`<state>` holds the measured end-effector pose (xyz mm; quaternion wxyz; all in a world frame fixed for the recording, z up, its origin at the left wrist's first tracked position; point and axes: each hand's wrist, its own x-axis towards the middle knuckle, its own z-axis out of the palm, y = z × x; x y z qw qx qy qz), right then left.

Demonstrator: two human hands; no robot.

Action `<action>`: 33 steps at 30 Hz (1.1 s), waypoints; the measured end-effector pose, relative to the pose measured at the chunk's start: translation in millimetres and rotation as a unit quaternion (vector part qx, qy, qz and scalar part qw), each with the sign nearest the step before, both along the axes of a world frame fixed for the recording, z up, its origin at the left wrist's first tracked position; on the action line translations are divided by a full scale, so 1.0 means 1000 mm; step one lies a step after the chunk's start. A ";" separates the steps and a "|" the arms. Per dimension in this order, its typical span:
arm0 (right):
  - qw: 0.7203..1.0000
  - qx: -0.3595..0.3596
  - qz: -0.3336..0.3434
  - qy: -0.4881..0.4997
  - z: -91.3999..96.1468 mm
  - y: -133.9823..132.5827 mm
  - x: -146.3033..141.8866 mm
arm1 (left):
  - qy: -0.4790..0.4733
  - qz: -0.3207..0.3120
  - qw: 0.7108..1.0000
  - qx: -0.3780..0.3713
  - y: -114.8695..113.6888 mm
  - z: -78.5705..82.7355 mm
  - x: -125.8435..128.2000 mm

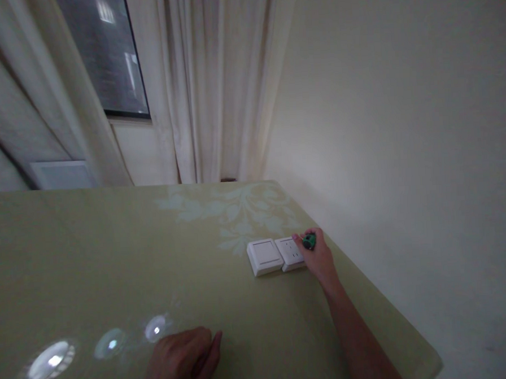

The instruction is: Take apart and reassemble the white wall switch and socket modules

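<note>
My right hand (318,254) is closed around a green and black screwdriver (309,241), its handle end facing me. The shaft and tip are hidden by my fingers. That hand is over the right side of a white wall socket (290,252) with slots on its face, covering part of it. Left of the socket, almost touching it, lies a white wall switch (265,255) with a single wide rocker. Nearer to me, my left hand (181,357) rests low over the table with its fingers curled in, and no object shows in it.
The glossy green tabletop (112,253) has a pale leaf pattern near its far edge and reflects several ceiling lights. A pale wall (395,148) runs along its right side. Behind the table hang cream curtains (214,90) beside a dark window (110,50).
</note>
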<state>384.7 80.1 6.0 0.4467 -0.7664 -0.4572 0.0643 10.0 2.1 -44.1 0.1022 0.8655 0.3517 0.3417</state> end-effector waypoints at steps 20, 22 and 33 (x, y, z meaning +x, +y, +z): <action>0.997 -0.032 0.062 -0.045 -0.005 0.004 -0.019 | 0.018 0.095 0.980 -0.173 0.120 0.032 0.133; 0.994 -0.025 0.099 -0.047 -0.008 0.003 -0.032 | 0.002 0.101 0.980 -0.174 0.117 0.030 0.108; 0.980 -0.002 0.187 -0.074 -0.014 -0.006 -0.076 | -0.026 0.348 0.925 -0.148 0.102 0.019 -0.049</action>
